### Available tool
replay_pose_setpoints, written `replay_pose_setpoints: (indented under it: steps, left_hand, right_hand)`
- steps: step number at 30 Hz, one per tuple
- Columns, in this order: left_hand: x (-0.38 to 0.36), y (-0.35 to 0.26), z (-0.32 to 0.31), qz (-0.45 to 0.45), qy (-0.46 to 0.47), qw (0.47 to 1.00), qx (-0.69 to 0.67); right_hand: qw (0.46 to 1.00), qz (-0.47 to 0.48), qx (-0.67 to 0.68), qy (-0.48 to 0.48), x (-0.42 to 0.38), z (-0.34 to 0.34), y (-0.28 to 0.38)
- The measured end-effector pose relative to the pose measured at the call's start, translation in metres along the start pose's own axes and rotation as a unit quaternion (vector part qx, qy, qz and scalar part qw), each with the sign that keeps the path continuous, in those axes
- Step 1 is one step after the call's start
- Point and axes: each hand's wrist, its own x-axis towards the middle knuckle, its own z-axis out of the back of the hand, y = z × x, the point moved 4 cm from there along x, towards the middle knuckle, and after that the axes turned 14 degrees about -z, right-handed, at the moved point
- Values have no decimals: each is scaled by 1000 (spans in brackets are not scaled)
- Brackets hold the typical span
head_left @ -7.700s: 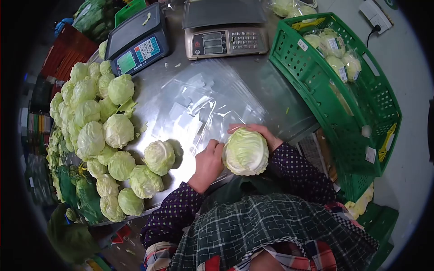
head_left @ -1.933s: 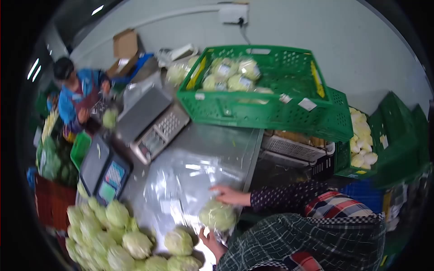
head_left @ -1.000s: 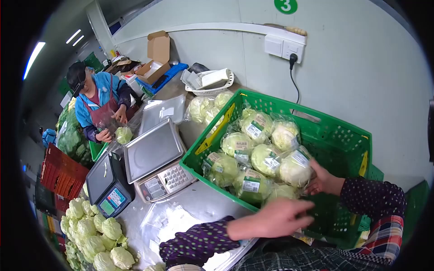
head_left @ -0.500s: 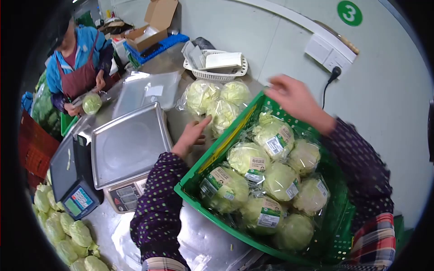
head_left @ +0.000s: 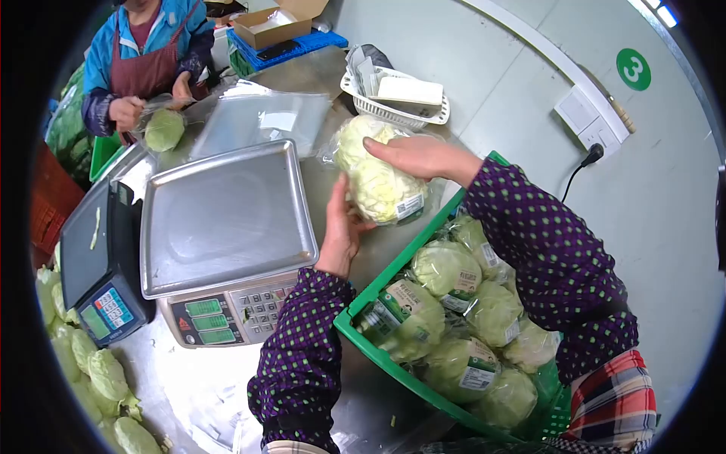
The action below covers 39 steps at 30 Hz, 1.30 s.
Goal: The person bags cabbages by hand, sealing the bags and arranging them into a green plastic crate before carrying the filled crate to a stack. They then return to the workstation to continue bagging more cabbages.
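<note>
Bagged cabbage (head_left: 382, 195) lies between left hand (head_left: 342, 236), at its left, and right hand (head_left: 425, 157), over it; whether fingers (head_left: 337, 203) grasp cannot be told.

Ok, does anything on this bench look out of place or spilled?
Two small things: a pale scrap, likely leaf, lies on the dark scale's pan, where stray bits could affect a reading, and a tiny greenish fragment sits loose on the metal table beside the green crate. The held bagged cabbage shows nothing odd.
</note>
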Motion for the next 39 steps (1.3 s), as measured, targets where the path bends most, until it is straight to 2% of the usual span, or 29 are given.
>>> replay_pose_setpoints:
  steps: [1,3,4,5,6,7,8,9,10,11,13,15,17,18,20,21,22,23,25,26,27,28,29,31,34,35,37,38,39]
  left_hand:
    - [-9,-11,-1,1,0,1000,9]
    - [-25,-38,-15,-75,-12,990,-116]
    - [-29,-47,-18,-124,-63,982,-129]
    - [-32,-53,-23,-163,-108,970,-143]
    - [-34,-67,-25,-174,-28,966,-188]
    - [-48,-97,-54,-182,9,973,-143]
    - [-45,-115,-63,-221,216,941,-141]
    - [-64,-143,-104,-158,113,975,-108]
    - [-82,-161,-140,-181,116,976,-27]
    - [-109,-167,-177,-209,100,972,44]
    - [-123,-147,-211,-82,282,956,27]
    - [-148,-111,-246,41,450,891,-32]
    - [-176,-102,-277,10,498,850,171]
    - [-174,-92,-280,7,502,848,171]
    - [-152,-74,-273,-225,411,835,289]
    - [-142,-69,-269,-224,414,833,291]
    - [-126,-63,-257,-146,366,858,328]
    - [-116,-55,-247,-67,312,875,364]
    - [-113,-53,-245,-117,314,879,341]
    - [-112,-56,-243,-113,335,861,365]
    - [-111,-59,-242,-161,339,861,344]
    - [-114,-74,-243,-165,349,856,344]
    - [-106,-85,-239,-165,355,862,321]
    - [-61,-105,-197,-180,236,879,373]
    - [-7,-127,-132,-161,25,938,307]
    - [9,-123,-111,-156,-10,942,298]
    - [44,-88,-59,-149,-75,934,315]
    - [46,-74,-46,-110,-120,944,287]
    - [44,-55,-36,-69,-165,950,257]
  right_hand:
    - [989,99,-47,-96,-19,6,16]
    - [966,150,-50,-206,-72,26,30]
    - [949,175,-62,-256,-100,39,36]
    - [946,177,46,-267,-123,51,30]
    - [866,256,104,-417,-142,63,15]
    - [821,261,78,-502,-164,70,-1]
    - [789,258,76,-553,-182,72,-20]
    - [835,223,169,-474,-197,73,-43]
    - [854,229,290,-367,-211,69,-66]
    - [846,218,390,-292,-231,64,-89]
    - [788,161,562,-192,-280,54,-137]
    - [671,67,721,-161,-326,40,-197]
    - [556,13,818,-147,-356,8,-251]
    - [544,-31,824,-153,-369,-11,-269]
    - [520,-110,834,-147,-382,-55,-303]
    - [509,-148,837,-136,-383,-78,-319]
    - [527,-241,808,-106,-386,-101,-331]
    - [526,-295,794,-71,-386,-125,-353]
    - [552,-340,759,-67,-381,-153,-387]
    - [620,-344,703,-52,-388,-147,-396]
    - [687,-340,641,-37,-396,-136,-399]
    - [760,-333,548,-108,-401,-111,-385]
    - [768,-423,475,-71,-414,-90,-394]
    - [867,-388,255,-181,-408,-35,-370]
    - [868,-164,361,-298,-352,41,-296]
    - [865,-87,376,-322,-321,60,-262]
    - [897,24,313,-310,-251,81,-196]
    - [907,112,241,-327,-210,86,-167]
    - [908,127,251,-311,-172,87,-134]
